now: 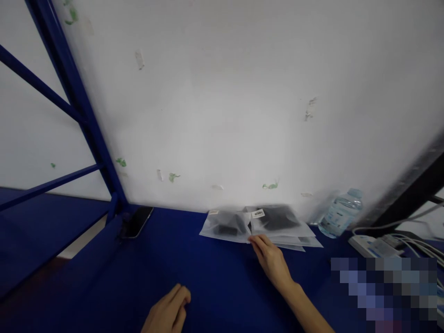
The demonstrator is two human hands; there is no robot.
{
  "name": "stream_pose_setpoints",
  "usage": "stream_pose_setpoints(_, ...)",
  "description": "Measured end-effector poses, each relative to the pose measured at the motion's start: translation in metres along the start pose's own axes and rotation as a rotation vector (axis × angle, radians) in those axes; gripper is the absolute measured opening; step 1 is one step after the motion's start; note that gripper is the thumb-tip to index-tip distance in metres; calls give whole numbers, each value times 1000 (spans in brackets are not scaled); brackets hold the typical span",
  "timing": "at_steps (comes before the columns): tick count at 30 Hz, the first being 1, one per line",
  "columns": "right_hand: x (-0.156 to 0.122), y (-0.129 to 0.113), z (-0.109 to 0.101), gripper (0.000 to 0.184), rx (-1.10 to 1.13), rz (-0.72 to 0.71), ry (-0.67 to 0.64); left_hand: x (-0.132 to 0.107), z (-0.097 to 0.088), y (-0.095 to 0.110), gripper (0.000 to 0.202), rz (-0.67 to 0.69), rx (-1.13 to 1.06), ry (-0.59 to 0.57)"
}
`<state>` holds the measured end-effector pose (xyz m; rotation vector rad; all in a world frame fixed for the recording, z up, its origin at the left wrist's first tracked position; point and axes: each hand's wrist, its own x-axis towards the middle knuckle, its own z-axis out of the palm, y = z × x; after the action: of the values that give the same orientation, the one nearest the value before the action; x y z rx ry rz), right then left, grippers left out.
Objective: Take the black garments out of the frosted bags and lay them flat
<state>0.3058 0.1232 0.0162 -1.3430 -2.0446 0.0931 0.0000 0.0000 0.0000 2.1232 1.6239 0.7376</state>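
My right hand (272, 261) reaches forward over the blue table, its thumb and fingers pinched at the lower right corner of a frosted plastic bag (211, 226) with a dark item inside. Close beside it on the right, against the wall, more frosted bags (307, 230) lie overlapped. The upper one carries a white barcode label (258, 213) and has something dark in it. My left hand (169, 307) is near the bottom edge of the view, fingers curled together, with nothing visible in them and apart from the bags.
A black phone (138, 222) lies at the table's left end, beside the blue metal frame (86, 115). To the right stands a tilted-looking clear water bottle (340, 215). Past it are a white power strip (369, 245) and cables. The white wall (222, 115) rises behind the blue tabletop (208, 270).
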Motion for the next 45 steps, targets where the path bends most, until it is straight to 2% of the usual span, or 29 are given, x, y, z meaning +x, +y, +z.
stream_pose_setpoints(4,-22,-35,-8,27,130,-26,-15,18,10,31,22,134,46,149)
stream_pose_setpoints(7,-49,-62,-11,23,315,32,-33,29,25,55,27,265,118,232)
stream_pose_setpoints(11,-79,-78,-12,21,461,145,-4,40,37,82,19,377,94,175)
stream_pose_setpoints(15,-92,-79,-15,19,490,199,2,46,41,94,18,436,83,131)
stream_pose_setpoints(20,-96,-73,-24,19,465,170,7,45,33,88,24,495,185,84)
stream_pose_setpoints(24,-100,-51,-34,18,391,271,44,43,12,66,26,469,250,138)
stream_pose_setpoints(27,-101,-32,-41,22,348,297,20,38,-2,46,27,441,306,154)
stream_pose_setpoints(32,-100,-17,-45,27,296,312,30,25,-9,27,25,417,342,179)
stream_pose_setpoints(38,-100,-20,-42,29,310,374,7,21,-4,36,19,330,264,127)
stream_pose_setpoints(45,-103,-22,-40,27,356,408,-27,36,7,51,11,368,161,9)
